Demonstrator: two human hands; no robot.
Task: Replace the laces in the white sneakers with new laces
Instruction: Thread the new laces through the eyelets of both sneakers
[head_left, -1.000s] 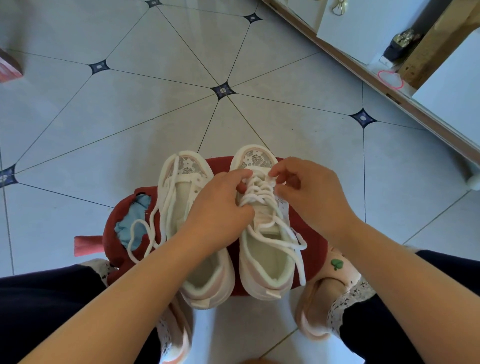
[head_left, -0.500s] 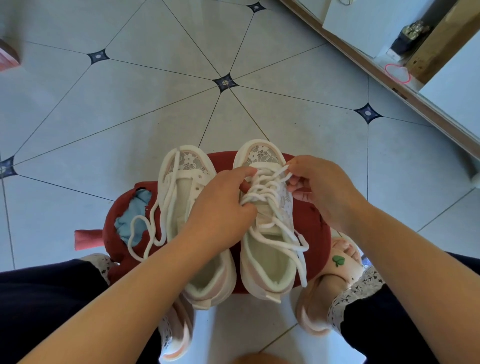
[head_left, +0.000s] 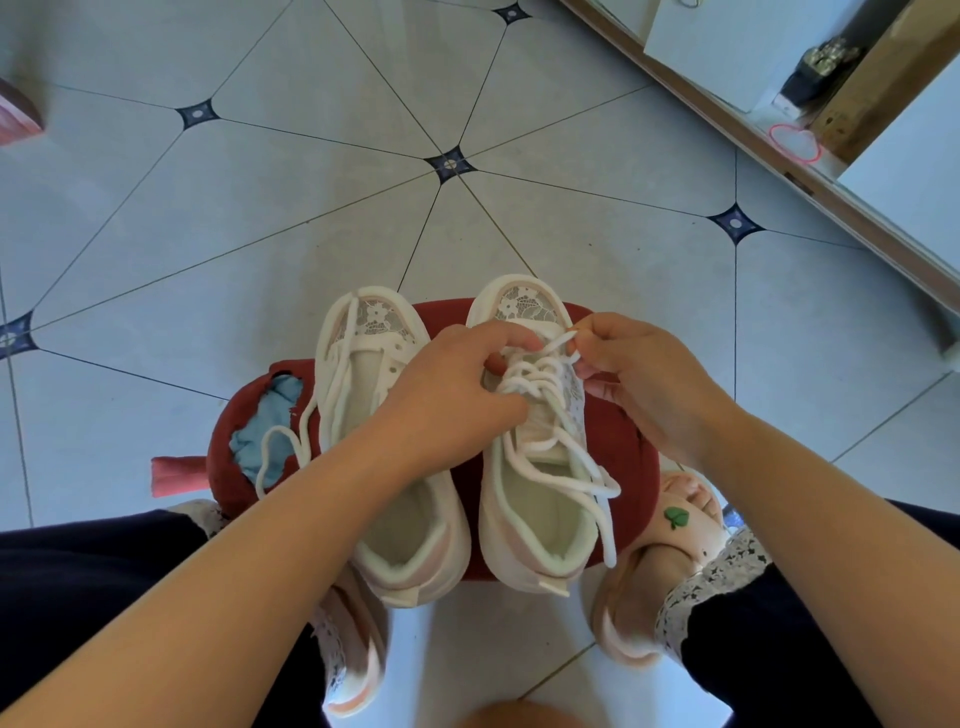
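Observation:
Two white sneakers stand side by side on a dark red cushion (head_left: 631, 447). The right sneaker (head_left: 535, 525) carries a loosely threaded white lace (head_left: 566, 447) whose ends hang over its right side. My left hand (head_left: 447, 395) lies across the left sneaker (head_left: 410, 540) and its fingertips pinch the lace at the right shoe's upper eyelets. My right hand (head_left: 639, 379) pinches a strand of the same lace near the toe, pulled to the right. A loose white lace (head_left: 291, 441) trails from the left sneaker over the cushion's torn blue patch.
The cushion sits on a grey tiled floor (head_left: 260, 208). My feet in pink slippers (head_left: 649, 571) flank it, close below. A wooden-edged cabinet base (head_left: 779, 156) runs along the upper right. A red object (head_left: 15, 114) lies at the far left edge.
My right hand has drawn the lace strand out to the right, away from the left hand. The left hand has stayed at the upper eyelets.

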